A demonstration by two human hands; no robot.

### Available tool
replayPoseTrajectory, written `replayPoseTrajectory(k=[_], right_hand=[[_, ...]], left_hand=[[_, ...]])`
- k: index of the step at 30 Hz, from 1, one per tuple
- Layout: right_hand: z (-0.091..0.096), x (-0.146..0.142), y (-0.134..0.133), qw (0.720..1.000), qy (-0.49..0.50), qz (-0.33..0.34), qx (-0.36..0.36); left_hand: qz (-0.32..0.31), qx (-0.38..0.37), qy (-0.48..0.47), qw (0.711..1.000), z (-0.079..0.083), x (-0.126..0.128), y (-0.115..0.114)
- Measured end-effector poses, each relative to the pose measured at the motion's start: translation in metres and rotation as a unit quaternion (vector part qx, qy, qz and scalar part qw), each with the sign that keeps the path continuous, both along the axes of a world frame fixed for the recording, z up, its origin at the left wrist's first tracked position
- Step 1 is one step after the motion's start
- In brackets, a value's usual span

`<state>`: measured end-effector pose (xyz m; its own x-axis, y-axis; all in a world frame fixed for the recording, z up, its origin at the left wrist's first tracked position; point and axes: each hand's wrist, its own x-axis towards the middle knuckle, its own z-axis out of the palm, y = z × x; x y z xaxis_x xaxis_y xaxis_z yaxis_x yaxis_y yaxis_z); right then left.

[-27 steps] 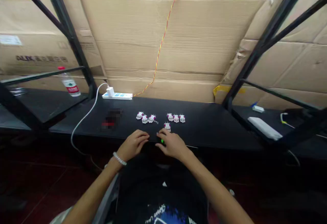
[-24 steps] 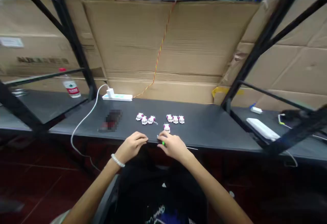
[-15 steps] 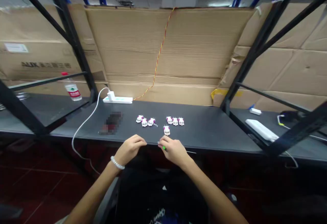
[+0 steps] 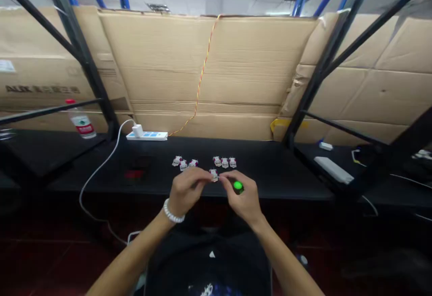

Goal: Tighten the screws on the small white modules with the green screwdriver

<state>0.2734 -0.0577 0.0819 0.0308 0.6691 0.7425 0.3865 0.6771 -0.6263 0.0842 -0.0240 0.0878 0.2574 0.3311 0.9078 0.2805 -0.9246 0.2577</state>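
My left hand (image 4: 189,189), with a pale beaded band at its wrist, is closed in a pinch. Its fingertips overlap the lower left edge of a small white-and-purple part (image 4: 213,172); whether they grip it or something tiny cannot be made out. Just right of that part, my right hand (image 4: 243,196) pinches thumb and forefinger together. A tool with a bright green end (image 4: 238,185) is tucked in its curled fingers, the remainder hidden. Behind the hands lie several similar parts, a left cluster (image 4: 183,165) and a right row (image 4: 224,163).
A white power strip (image 4: 147,136) with a plugged-in cable (image 4: 97,172) lies at the back left of the black table (image 4: 270,170). A water bottle (image 4: 83,124) stands beyond the left frame post. Cardboard (image 4: 202,71) walls the back. A white device (image 4: 334,170) lies right.
Both hands have moved forward and closer together, up to the nearest white-and-purple part. The green end shows more fully in my right hand. The view has shifted slightly.
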Motion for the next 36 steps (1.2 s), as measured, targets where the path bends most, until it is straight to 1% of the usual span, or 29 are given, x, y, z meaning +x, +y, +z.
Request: replayPoseTrajectory(k=[2, 5, 9, 13, 16, 19, 24, 30, 36], right_hand=[[0.007, 0.002, -0.005, 1.000, 0.016, 0.002, -0.011], [0.012, 0.003, -0.009, 0.999, 0.039, -0.006, -0.019], [0.013, 0.002, -0.009, 0.998, 0.056, -0.007, -0.022], [0.010, -0.001, -0.008, 0.998, 0.055, 0.002, -0.009], [0.007, -0.001, -0.008, 0.999, 0.047, 0.006, 0.003], [0.006, -0.001, -0.007, 0.999, 0.036, 0.007, 0.018], [0.005, -0.001, -0.008, 0.999, 0.022, -0.003, 0.048], [0.005, -0.004, -0.010, 0.998, 0.026, 0.002, 0.058], [0.006, -0.006, -0.010, 0.998, 0.030, 0.000, 0.060]], left_hand=[[0.008, 0.031, 0.010, 0.999, 0.010, 0.007, -0.003], [0.028, 0.062, 0.018, 0.997, 0.018, 0.014, -0.005], [0.060, 0.094, 0.034, 0.993, 0.018, 0.015, -0.008], [0.084, 0.111, 0.054, 0.989, 0.017, 0.013, -0.012], [0.089, 0.102, 0.078, 0.988, 0.019, 0.013, -0.014], [0.081, 0.083, 0.087, 0.989, 0.021, 0.013, -0.016], [0.081, 0.057, 0.072, 0.992, 0.021, 0.014, -0.019], [0.087, 0.019, 0.042, 0.995, 0.016, 0.013, -0.019], [0.106, 0.006, 0.033, 0.994, 0.018, 0.013, -0.025]])
